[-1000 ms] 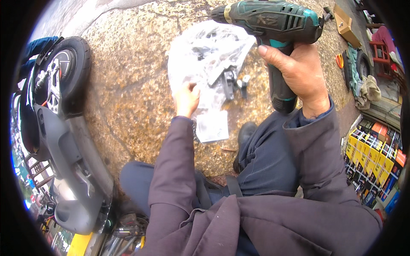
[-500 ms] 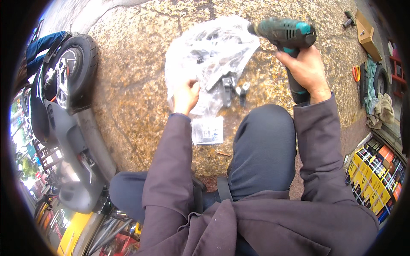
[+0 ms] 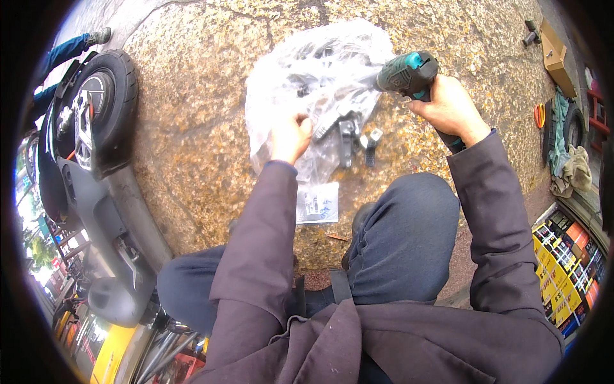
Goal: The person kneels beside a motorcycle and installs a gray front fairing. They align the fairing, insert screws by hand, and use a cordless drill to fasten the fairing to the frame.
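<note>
My right hand is wrapped round the grip of a teal and black cordless drill. The drill's front end points left and meets the right edge of a clear plastic bag lying crumpled on the stone ground. Dark parts show through the bag. Over the bag's lower left part, my left hand is closed, thumb against curled fingers; what it pinches cannot be made out. Just right of it lie a black bracket-like part and a smaller black and silver part. A small clear packet with a printed label lies nearer to me.
A scooter with a black tyre stands at left, a person's shoe beyond it. At right are an open cardboard box, rags, orange-handled scissors or pliers and yellow-black boxes.
The drill has come down and slightly left, its front end now at the bag. My left hand has shifted a little right. A person's shoe has come into view at the far left.
</note>
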`<action>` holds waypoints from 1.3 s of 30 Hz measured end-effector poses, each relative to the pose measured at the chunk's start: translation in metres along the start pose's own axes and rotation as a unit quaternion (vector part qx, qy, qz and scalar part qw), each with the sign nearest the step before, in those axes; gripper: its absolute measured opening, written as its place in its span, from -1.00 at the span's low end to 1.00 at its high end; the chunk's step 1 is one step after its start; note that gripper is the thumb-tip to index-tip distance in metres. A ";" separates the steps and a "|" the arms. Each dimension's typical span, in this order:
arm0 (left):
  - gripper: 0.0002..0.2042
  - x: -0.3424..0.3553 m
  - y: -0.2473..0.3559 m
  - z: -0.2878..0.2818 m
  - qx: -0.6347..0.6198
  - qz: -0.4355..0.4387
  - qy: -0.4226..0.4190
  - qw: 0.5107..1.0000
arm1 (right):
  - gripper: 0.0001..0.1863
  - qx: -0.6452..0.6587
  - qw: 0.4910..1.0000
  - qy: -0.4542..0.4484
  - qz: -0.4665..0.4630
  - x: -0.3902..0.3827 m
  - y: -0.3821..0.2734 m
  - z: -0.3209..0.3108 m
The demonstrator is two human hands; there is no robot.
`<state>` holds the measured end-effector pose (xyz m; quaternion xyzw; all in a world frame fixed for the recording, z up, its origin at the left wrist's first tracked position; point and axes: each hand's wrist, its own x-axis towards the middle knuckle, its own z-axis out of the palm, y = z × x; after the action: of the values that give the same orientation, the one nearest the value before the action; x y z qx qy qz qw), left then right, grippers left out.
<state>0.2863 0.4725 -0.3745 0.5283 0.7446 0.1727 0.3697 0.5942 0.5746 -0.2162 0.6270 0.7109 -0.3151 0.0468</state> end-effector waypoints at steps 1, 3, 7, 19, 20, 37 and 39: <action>-0.79 0.002 -0.001 0.000 -0.008 -0.004 -0.002 1.000 | -0.64 -0.011 1.000 0.001 -0.005 0.002 -0.003 -0.001; -0.79 0.007 -0.003 0.002 -0.007 -0.004 -0.003 1.000 | -0.65 -0.035 0.999 -0.009 -0.002 0.006 -0.010 -0.002; -0.78 0.012 -0.003 0.010 0.005 -0.007 0.008 1.000 | -0.66 -0.076 0.997 -0.023 0.000 0.010 -0.022 -0.005; -0.76 0.022 0.014 0.002 0.003 0.006 0.007 1.000 | -0.67 -0.139 0.987 -0.074 0.009 0.012 -0.058 -0.019; -0.76 0.027 0.017 0.006 0.014 0.033 0.012 0.999 | -0.67 -0.128 0.989 -0.073 -0.003 0.012 -0.057 -0.019; -0.78 0.065 0.053 0.039 0.156 0.109 -0.008 0.982 | -0.63 -0.045 0.999 -0.014 -0.025 0.008 -0.047 -0.004; -0.76 0.056 0.053 0.036 0.117 0.096 -0.003 0.988 | -0.59 -0.053 0.999 -0.008 -0.010 0.009 -0.046 -0.003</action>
<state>0.3382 0.5391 -0.3842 0.6376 0.7044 0.1176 0.2890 0.5510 0.5836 -0.2004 0.6142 0.7324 -0.2822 0.0823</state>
